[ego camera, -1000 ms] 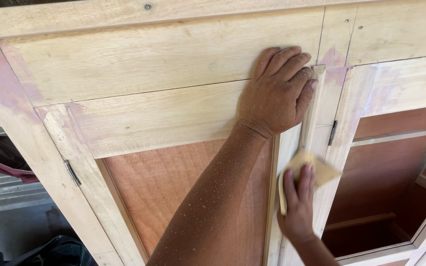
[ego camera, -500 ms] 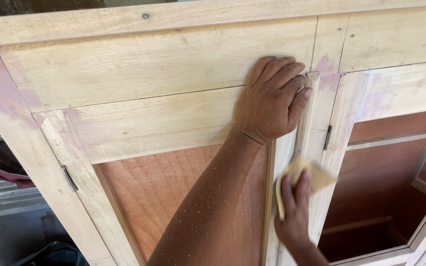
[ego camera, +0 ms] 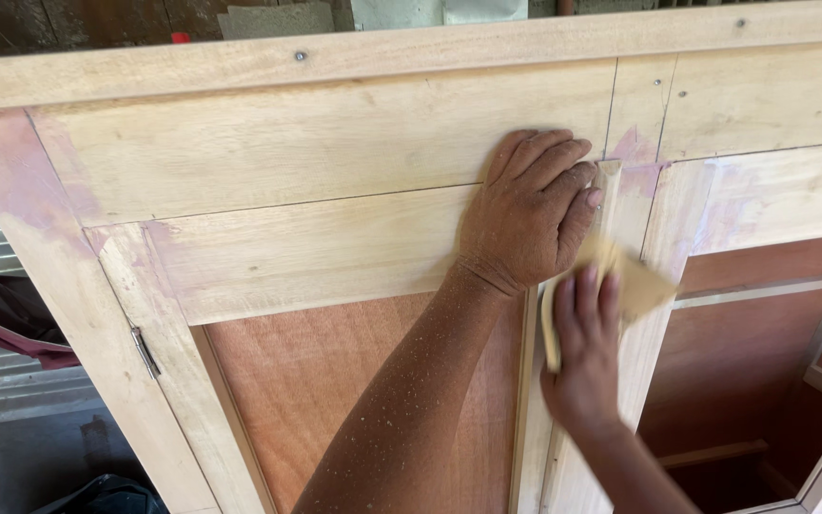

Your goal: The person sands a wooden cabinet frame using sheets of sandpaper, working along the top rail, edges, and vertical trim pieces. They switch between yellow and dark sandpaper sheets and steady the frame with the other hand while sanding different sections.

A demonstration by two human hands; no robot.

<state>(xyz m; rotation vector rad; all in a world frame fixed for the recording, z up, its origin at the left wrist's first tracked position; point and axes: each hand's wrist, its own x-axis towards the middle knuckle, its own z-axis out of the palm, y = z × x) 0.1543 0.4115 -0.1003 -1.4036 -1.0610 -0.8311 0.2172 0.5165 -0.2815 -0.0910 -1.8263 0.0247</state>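
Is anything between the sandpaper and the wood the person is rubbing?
Nothing visible. The right hand presses the sandpaper straight onto the door frame; the left hand lies flat just above it, beside the strip, not under it.

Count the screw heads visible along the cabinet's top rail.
2: one screw head left of centre on the top rail, another screw head near its right end. More may lie outside the view.

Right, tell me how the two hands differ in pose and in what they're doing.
The left hand lies flat, fingers spread, on the pale cabinet door, holding nothing. The right hand sits lower, fingers pressing a folded tan sandpaper sheet against the door's upright edge. The left forearm is flecked with dust; little of the right shows. Both touch the same door.
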